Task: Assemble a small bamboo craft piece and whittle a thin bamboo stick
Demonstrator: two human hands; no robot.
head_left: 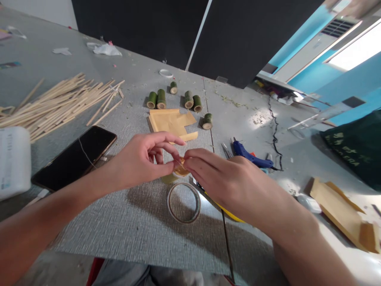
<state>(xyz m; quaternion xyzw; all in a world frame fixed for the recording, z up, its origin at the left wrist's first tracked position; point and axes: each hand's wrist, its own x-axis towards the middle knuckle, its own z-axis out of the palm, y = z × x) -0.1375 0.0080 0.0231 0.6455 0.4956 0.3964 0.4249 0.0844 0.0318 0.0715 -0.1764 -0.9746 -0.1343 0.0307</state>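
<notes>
btwn l hand (145,159) & r hand (222,172) is roundish tan pc (181,172).

Here on the left, a phone (67,161) lies flat on the worktop (113,234) (screen black), just beside a white container (14,163); further back, a crumpled white scrap (107,50); out right, a dark green bag (361,143) bearing pale lettering.

The bare left forearm (62,208) and right forearm (291,222) angle inward. The left hand (141,159) pinches, its index finger (166,137) extended above; the right hand (222,176), back upward, bunches its fingertips just beside.
</notes>
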